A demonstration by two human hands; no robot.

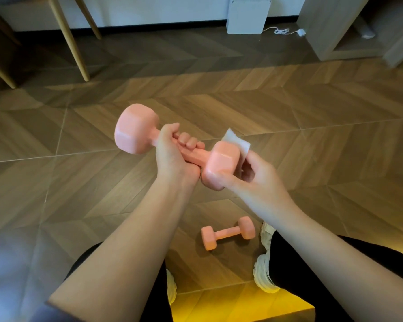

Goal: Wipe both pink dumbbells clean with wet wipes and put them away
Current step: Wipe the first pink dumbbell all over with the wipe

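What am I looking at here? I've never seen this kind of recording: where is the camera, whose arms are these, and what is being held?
There is no machine here. One wide-angle camera sits on a person's head and looks forward and down, so the two bare arms coming in from the bottom edge are the wearer's own. The left hand grips the handle of a pink dumbbell held up in the air. The right hand holds a white wet wipe against the far side of that dumbbell's nearer head, with the thumb on the near side. A second pink dumbbell lies on the wooden floor, close to the person's white shoes. Further back, a white box stands by the wall.
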